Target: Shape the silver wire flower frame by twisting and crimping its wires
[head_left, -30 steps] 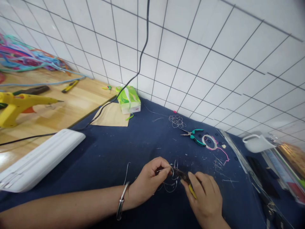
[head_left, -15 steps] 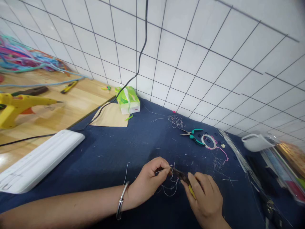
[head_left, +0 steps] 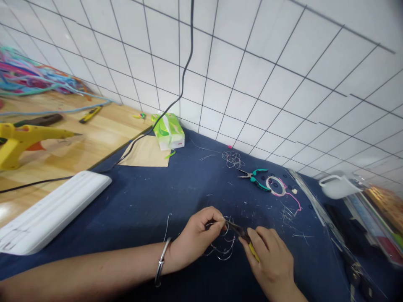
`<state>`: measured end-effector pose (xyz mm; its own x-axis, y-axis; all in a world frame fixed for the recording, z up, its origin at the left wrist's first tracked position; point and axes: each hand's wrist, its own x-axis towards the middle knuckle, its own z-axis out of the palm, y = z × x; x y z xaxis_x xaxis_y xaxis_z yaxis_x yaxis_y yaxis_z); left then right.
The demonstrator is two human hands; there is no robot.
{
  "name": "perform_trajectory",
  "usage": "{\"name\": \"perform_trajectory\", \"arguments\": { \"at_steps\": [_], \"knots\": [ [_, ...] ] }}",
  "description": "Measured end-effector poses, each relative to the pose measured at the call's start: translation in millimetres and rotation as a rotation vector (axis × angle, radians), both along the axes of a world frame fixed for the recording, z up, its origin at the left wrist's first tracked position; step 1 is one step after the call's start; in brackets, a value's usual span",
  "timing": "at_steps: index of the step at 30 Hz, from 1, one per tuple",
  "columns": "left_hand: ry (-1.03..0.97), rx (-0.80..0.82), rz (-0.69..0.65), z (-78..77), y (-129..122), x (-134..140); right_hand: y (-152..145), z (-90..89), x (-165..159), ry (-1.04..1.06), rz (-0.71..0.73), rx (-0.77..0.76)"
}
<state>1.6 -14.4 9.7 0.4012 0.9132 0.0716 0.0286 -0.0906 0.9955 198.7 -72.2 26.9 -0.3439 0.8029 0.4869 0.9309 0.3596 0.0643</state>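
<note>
A looped piece of thin silvery wire [head_left: 224, 253] hangs below my fingers over the dark blue cloth. My left hand [head_left: 201, 235], with a bangle [head_left: 161, 262] at the wrist, pinches this wire between thumb and forefinger. Wrapped round yellow-handled pliers [head_left: 254, 251] is my right hand [head_left: 272, 258]. The dark jaws of the pliers point left and meet the wire right beside my left fingertips. Exactly how the jaws grip the wire is too small to tell.
Teal-handled pliers [head_left: 256, 178], a white ring-shaped coil [head_left: 276, 186] and a bundle of looped wire [head_left: 233, 160] lie beyond my hands. At left are a white power strip [head_left: 56, 212] and a yellow glue gun [head_left: 34, 136]. A white cup [head_left: 340, 186] stands at right.
The hanging wire loops have shifted and turned slightly beneath my fingers. Both hands stay nearly in place, the pliers still at the left fingertips.
</note>
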Motion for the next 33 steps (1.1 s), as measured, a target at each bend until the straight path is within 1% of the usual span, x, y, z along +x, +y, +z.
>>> {"name": "perform_trajectory", "arguments": {
  "at_steps": [8,14,18,24,27,30,33],
  "knots": [
    [-0.049,-0.142,-0.060,1.4,3,-2,1,-2.7,1,-0.029,-0.006,0.067],
    [-0.039,-0.163,-0.064,1.2,6,-3,2,-8.4,3,-0.043,-0.008,0.101],
    [-0.013,-0.121,-0.030,2.2,7,-4,4,-9.3,5,-0.032,-0.009,0.099],
    [0.029,0.092,0.012,0.5,11,-7,6,-4.6,11,-0.017,0.009,0.104],
    [0.043,0.156,0.018,-1.3,12,-8,6,-5.6,11,-0.011,0.037,0.100],
    [0.044,0.165,0.005,-1.2,11,-7,7,-8.2,11,-0.020,0.023,0.101],
    [0.046,0.114,-0.023,-0.1,10,-6,7,-9.8,12,-0.042,0.015,0.094]
  ]
}}
